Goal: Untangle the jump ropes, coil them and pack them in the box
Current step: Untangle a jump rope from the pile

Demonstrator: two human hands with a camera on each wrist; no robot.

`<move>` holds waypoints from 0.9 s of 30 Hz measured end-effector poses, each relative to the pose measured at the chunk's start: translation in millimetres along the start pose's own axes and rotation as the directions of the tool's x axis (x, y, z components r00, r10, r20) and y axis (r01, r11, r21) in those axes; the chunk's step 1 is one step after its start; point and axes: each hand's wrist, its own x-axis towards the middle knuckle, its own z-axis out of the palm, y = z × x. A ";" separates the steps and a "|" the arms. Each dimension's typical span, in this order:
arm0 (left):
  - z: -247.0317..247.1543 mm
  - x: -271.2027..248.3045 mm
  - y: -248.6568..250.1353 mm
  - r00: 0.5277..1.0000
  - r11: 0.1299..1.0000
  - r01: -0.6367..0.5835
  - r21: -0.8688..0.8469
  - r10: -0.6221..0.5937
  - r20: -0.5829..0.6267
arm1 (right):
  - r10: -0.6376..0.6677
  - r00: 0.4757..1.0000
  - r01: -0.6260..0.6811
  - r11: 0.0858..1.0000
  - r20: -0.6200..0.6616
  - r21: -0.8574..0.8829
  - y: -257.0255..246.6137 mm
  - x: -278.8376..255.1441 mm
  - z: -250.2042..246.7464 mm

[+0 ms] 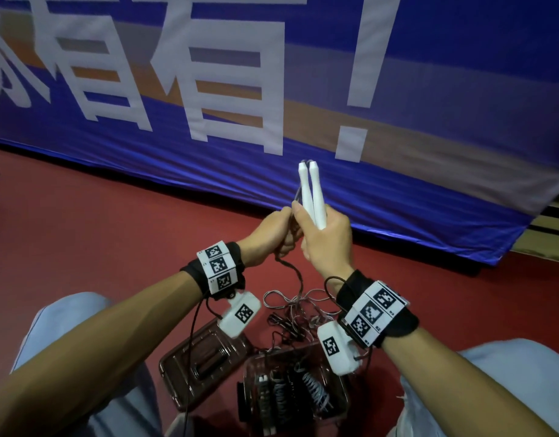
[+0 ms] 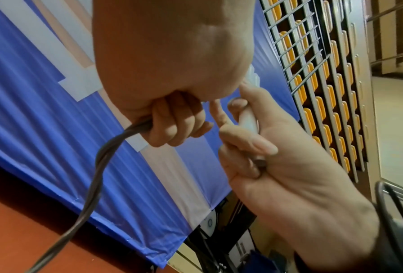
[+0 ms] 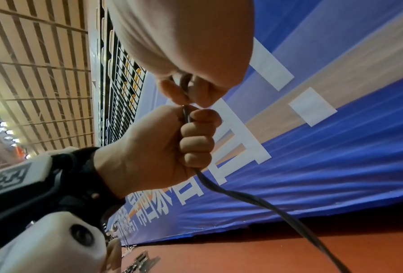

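My right hand [image 1: 327, 238] grips both white handles [image 1: 311, 193], my left hand [image 1: 273, 234] fists the doubled cord [image 1: 295, 275]; its tail trails into the floor tangle [image 1: 298, 310] beside the box [image 1: 338, 402], so winding risks dragging snagged ropes.

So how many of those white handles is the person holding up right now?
2. Both white handles stand side by side, tips up, gripped in the right hand. More handles may lie in the box below, too unclear to count.
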 end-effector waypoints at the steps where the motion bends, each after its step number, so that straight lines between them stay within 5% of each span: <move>1: 2.8 -1.3 -1.0 1.000 1.000 0.006 0.021 -0.006 0.007 | -0.006 1.000 0.006 1.000 -0.002 0.001 1.0 0.4 -0.1; 7: 18.8 -9.5 -11.8 0.995 0.993 0.051 0.110 -0.060 0.084 | 0.085 0.993 -0.093 0.991 0.081 0.095 15.2 -1.7 4.5; 10: 2.8 -3.3 -13.1 0.989 0.911 -0.100 0.400 0.047 0.141 | 0.168 0.981 -0.178 0.979 0.093 0.101 17.1 5.6 -2.1; 12: -13.3 -0.6 -11.5 0.962 0.721 -0.245 0.648 0.262 0.073 | 0.193 0.969 -0.205 0.977 0.154 0.065 15.8 10.3 -7.0; 15: -35.5 1.1 -2.5 0.742 0.323 -0.360 0.875 0.668 0.058 | 0.268 0.908 -0.257 0.963 0.321 -0.077 18.3 8.9 -9.7; 17: -48.3 4.1 7.4 0.644 0.017 -0.324 0.946 0.736 0.207 | 0.334 0.857 -0.285 0.942 0.392 -0.179 20.0 1.7 -7.8; 19: -55.4 6.0 10.7 0.621 -0.246 -0.331 0.911 0.670 0.406 | 0.360 0.834 -0.259 0.924 0.419 -0.280 19.2 -4.1 -6.1; 20: -57.8 6.6 7.7 0.609 -0.312 -0.361 0.879 0.634 0.476 | 0.366 0.825 -0.235 0.915 0.432 -0.327 19.3 -5.6 -5.6; 27: -63.1 7.6 -2.2 0.722 -0.286 -0.360 0.888 0.517 0.459 | 0.395 0.777 -0.206 0.896 0.491 -0.394 14.2 -10.7 -8.8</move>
